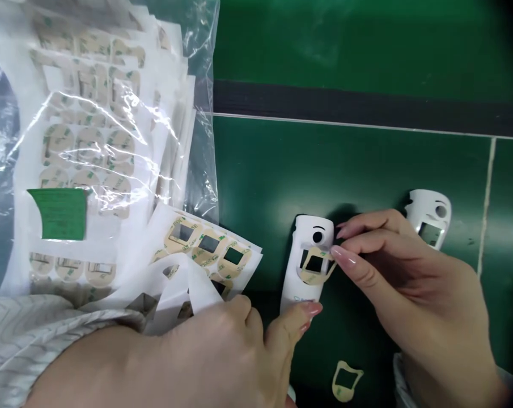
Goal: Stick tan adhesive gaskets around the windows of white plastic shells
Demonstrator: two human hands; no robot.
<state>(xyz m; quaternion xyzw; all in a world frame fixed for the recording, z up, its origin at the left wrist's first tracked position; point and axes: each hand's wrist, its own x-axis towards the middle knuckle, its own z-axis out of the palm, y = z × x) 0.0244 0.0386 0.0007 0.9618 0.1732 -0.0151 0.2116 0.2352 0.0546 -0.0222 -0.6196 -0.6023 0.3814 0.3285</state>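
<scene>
A white plastic housing (305, 289) with a round hole and a window lies on the green table. My right hand (413, 277) pinches the edge of a tan adhesive piece (311, 276) between thumb and fingertips, over the window of the housing. My left hand (239, 345) has its thumb and index finger together at the housing's lower end. Beneath and beside the left hand is a white backing sheet (250, 269) with several tan adhesive pieces, its front part curled up; whether the hidden fingers hold it is unclear.
A clear plastic bag (203, 158) of adhesive sheets, with a green label (64, 214), covers the left side. Another white housing (428, 212) lies beyond my right hand. A loose adhesive piece (342, 392) is near the front edge. A dark strip (367, 107) crosses the green table (256, 170).
</scene>
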